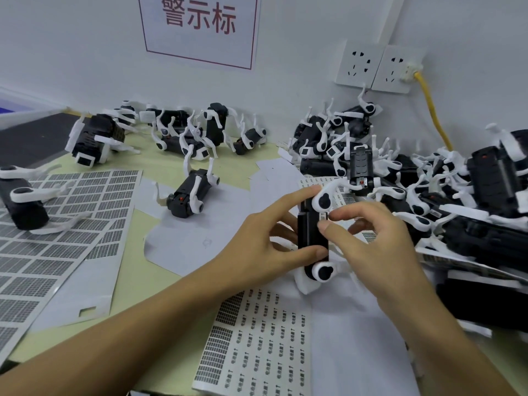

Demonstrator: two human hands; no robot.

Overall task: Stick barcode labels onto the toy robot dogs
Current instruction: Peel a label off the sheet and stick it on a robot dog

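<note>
My left hand (265, 238) grips a black toy robot dog (310, 238) with white legs, holding it above the table near the centre. My right hand (371, 241) is at the dog's right side, thumb and forefinger pinching a small white label (323, 216) against its black body. A label sheet (257, 344) with rows of small barcode and text stickers lies on the table below the hands. A second sheet (317, 181) shows partly behind the dog.
A heap of robot dogs (428, 181) fills the right side of the table. Several more dogs (197, 138) stand or lie at the back left, one (191, 195) alone near the middle. Used sticker sheets (57, 224) cover the left. Wall sockets (377, 67) with a yellow cable (431, 110) sit behind.
</note>
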